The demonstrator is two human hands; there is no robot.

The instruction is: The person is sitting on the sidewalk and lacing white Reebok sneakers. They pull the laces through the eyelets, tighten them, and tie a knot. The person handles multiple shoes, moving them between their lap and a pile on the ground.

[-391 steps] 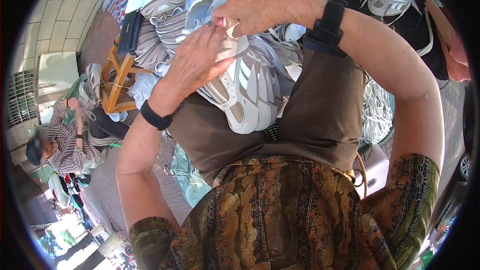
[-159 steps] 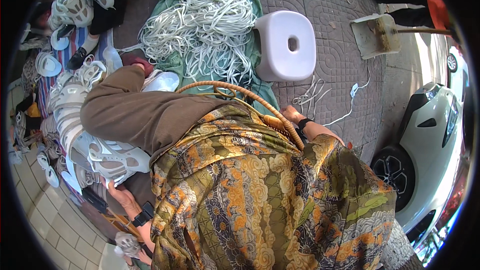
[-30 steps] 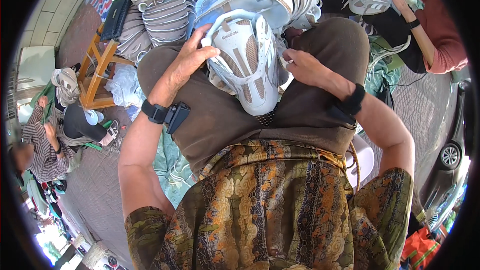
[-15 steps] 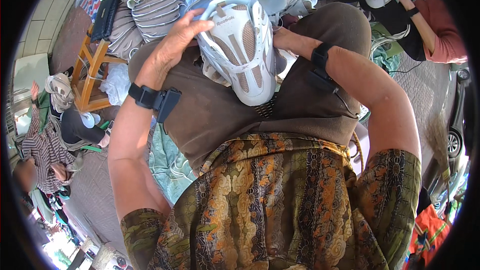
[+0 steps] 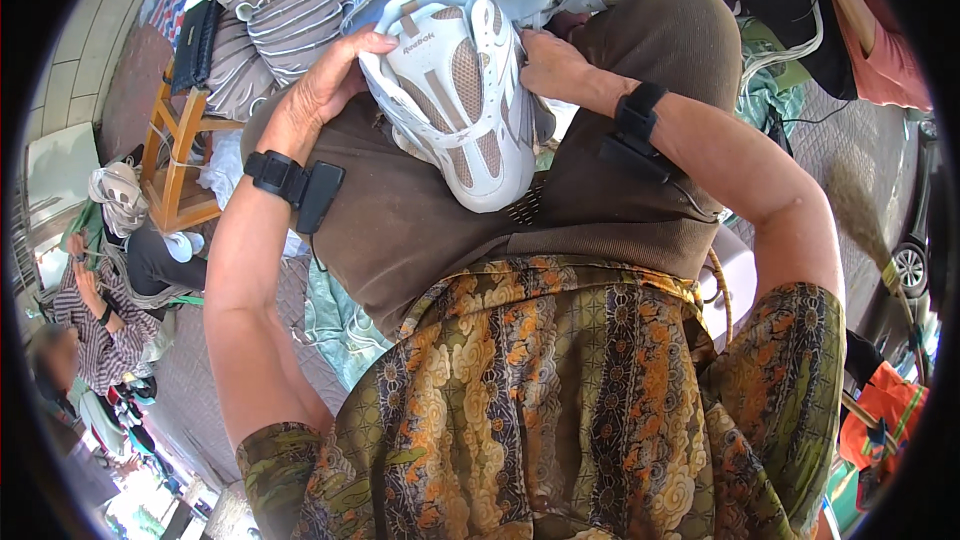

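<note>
Between our two legs [image 5: 650, 50], our left hand [image 5: 328, 80] holds one shoe [image 5: 463, 105]; our right hand [image 5: 556, 66] curls at its side, grip unclear to us.

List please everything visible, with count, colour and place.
Shoe upper: 1, white and beige, centre
Stacked uppers: many, white and taupe, top
Case: 1, black, upper left
Wooden stool: 1, brown, left
Plastic bag: 1, white, left
Cloth: 2 visible parts, green, left and right
Plastic stool: 1, lilac, right
Broom: 1, straw, right
Cars: 1+, dark, right
Co-workers: 2+, striped shirt left, pink sleeve upper right
Wristbands: 2, black, left and right
Trousers: 1, brown, centre
Patterned shirt: 1, brown-green, bottom
Left hand, right hand: 1 each, bare, upper's edges
</note>
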